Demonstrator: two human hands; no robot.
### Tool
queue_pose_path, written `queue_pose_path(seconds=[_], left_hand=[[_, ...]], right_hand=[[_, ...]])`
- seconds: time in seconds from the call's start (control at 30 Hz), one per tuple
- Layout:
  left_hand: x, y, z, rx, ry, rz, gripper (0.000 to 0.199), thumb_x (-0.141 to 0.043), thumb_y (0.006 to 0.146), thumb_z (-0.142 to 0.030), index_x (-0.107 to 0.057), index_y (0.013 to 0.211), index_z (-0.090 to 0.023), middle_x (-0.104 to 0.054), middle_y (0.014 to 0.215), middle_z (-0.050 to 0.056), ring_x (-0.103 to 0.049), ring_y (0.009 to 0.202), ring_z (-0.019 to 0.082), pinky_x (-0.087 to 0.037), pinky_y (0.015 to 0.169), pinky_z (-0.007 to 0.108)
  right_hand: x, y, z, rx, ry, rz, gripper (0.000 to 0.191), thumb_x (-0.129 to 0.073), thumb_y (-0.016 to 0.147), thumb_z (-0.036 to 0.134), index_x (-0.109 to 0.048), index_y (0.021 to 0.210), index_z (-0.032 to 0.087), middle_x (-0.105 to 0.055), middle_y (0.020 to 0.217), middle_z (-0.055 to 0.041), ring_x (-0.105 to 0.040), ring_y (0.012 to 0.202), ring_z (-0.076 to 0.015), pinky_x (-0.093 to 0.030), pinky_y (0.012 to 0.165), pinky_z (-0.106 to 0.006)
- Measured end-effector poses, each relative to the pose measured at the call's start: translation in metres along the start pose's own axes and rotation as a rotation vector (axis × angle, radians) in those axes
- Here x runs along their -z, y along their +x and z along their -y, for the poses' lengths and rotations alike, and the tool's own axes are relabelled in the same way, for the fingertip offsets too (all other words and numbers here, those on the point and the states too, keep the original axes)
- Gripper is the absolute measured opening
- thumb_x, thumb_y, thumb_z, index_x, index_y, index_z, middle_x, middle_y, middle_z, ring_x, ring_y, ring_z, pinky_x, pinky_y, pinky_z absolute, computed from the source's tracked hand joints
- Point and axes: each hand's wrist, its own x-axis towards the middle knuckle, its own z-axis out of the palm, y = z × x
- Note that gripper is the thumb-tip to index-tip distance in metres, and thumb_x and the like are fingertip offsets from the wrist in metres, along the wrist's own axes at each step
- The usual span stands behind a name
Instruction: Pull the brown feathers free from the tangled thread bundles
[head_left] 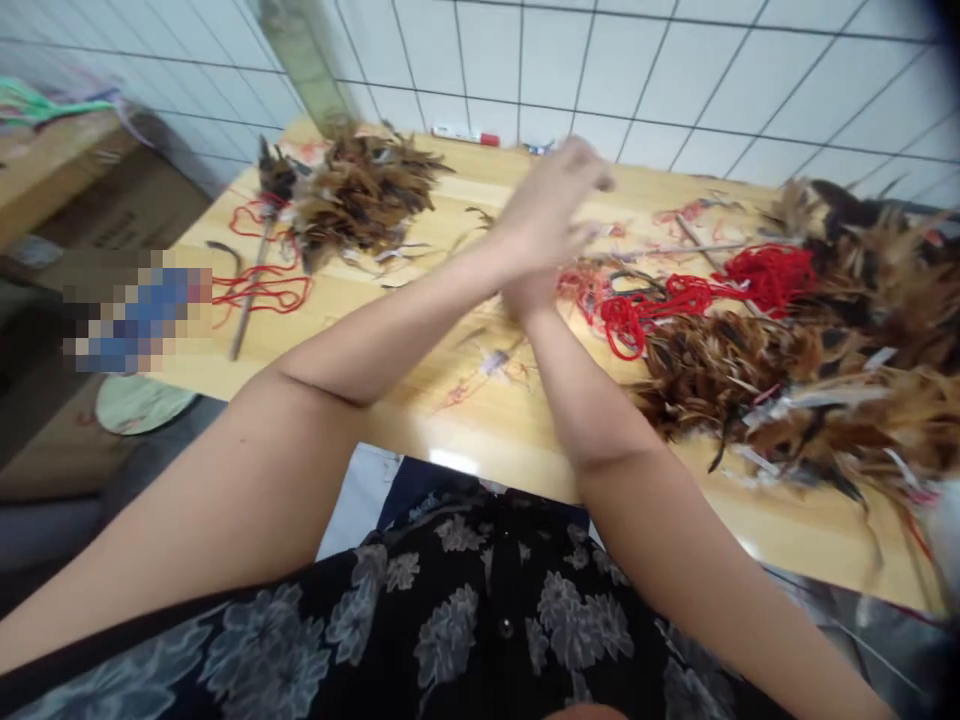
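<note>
My left hand (551,205) reaches over the middle of the wooden table (420,370), blurred by motion. Its thumb stands apart from the bent fingers, and nothing shows between them. Below it, crossed by the left wrist, is my right hand (527,292); its fingers are hidden. Close to both hands lie tangled red threads (585,290) and a loop of red cord (626,325). A small pale scrap with feather bits (493,362) rests on the table just below the right hand.
Brown feather bundles lie at the left (360,195) and right (720,370). A thin stick (251,285) with red cord is near the left edge. Against the tiled wall (555,70) lies a marker (465,136). A round stool seat (142,403) and cardboard box (127,215) stand left.
</note>
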Motion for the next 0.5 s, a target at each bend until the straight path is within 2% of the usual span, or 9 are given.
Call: queue_pose_path(seconds=[0.1,0.13,0.17,0.23,0.3,0.37,0.43,0.5], left_hand=[[0.037,-0.023,0.096,0.377,0.159,-0.044,0.084,-0.099,0.112,-0.011,-0.065,0.188,-0.005,-0.047,0.201,0.025,-0.043,0.189,0.047,-0.032,0.160,0.054],[0.048,-0.035,0.126,0.463,0.208,-0.017,0.092,-0.101,0.113,-0.020,-0.059,0.194,-0.008,-0.040,0.205,0.026,-0.039,0.191,0.051,-0.032,0.161,0.059],[0.059,-0.048,0.154,0.532,0.267,0.039,0.095,-0.101,0.113,-0.021,-0.056,0.196,-0.011,-0.036,0.207,0.026,-0.035,0.192,0.053,-0.031,0.161,0.065],[0.077,-0.074,0.199,0.689,0.351,0.163,0.117,-0.108,0.106,-0.021,-0.045,0.205,-0.022,-0.022,0.214,0.023,-0.026,0.195,0.059,-0.037,0.157,0.077],[0.086,-0.095,0.232,0.768,0.399,0.263,0.139,-0.110,0.101,-0.016,-0.027,0.211,-0.032,-0.012,0.217,0.021,-0.026,0.195,0.063,-0.040,0.153,0.084],[0.085,-0.106,0.255,0.790,0.382,0.328,0.159,-0.116,0.094,-0.016,-0.012,0.213,-0.029,0.000,0.218,0.025,-0.020,0.196,0.068,-0.032,0.157,0.082],[0.076,-0.104,0.271,0.756,0.337,0.342,0.157,-0.111,0.096,-0.011,-0.008,0.214,-0.026,0.003,0.218,0.025,-0.014,0.198,0.066,-0.028,0.161,0.073],[0.066,-0.090,0.283,0.684,0.321,0.344,0.154,-0.106,0.097,-0.007,-0.008,0.214,-0.025,0.004,0.219,0.022,-0.010,0.200,0.062,-0.025,0.163,0.068]], right_hand=[[0.007,-0.003,0.001,-0.164,0.077,0.060,0.044,-0.048,0.131,0.023,-0.088,0.148,0.016,-0.089,0.153,-0.0225,-0.085,0.147,-0.0381,-0.063,0.119,-0.046],[0.010,-0.005,0.003,-0.191,0.088,0.063,0.045,-0.047,0.132,0.024,-0.088,0.149,0.015,-0.088,0.157,-0.0235,-0.084,0.149,-0.0389,-0.062,0.120,-0.047],[0.012,-0.007,0.004,-0.207,0.094,0.064,0.046,-0.046,0.132,0.024,-0.088,0.149,0.014,-0.087,0.160,-0.0244,-0.083,0.151,-0.0393,-0.061,0.121,-0.047],[0.016,-0.009,0.006,-0.221,0.107,0.066,0.047,-0.046,0.132,0.024,-0.088,0.150,0.014,-0.087,0.162,-0.0248,-0.083,0.152,-0.0393,-0.061,0.121,-0.047],[0.016,-0.009,0.007,-0.223,0.108,0.074,0.046,-0.047,0.132,0.025,-0.088,0.150,0.014,-0.087,0.163,-0.0245,-0.083,0.153,-0.0397,-0.060,0.120,-0.046],[0.016,-0.009,0.007,-0.220,0.092,0.080,0.046,-0.048,0.132,0.025,-0.089,0.150,0.015,-0.088,0.163,-0.0243,-0.083,0.154,-0.0402,-0.060,0.118,-0.045],[0.016,-0.009,0.006,-0.220,0.075,0.086,0.046,-0.048,0.132,0.026,-0.089,0.149,0.015,-0.088,0.163,-0.0241,-0.083,0.155,-0.0404,-0.059,0.116,-0.044],[0.017,-0.010,0.006,-0.227,0.060,0.098,0.046,-0.048,0.132,0.026,-0.090,0.149,0.015,-0.088,0.163,-0.0237,-0.083,0.155,-0.0402,-0.059,0.115,-0.042]])
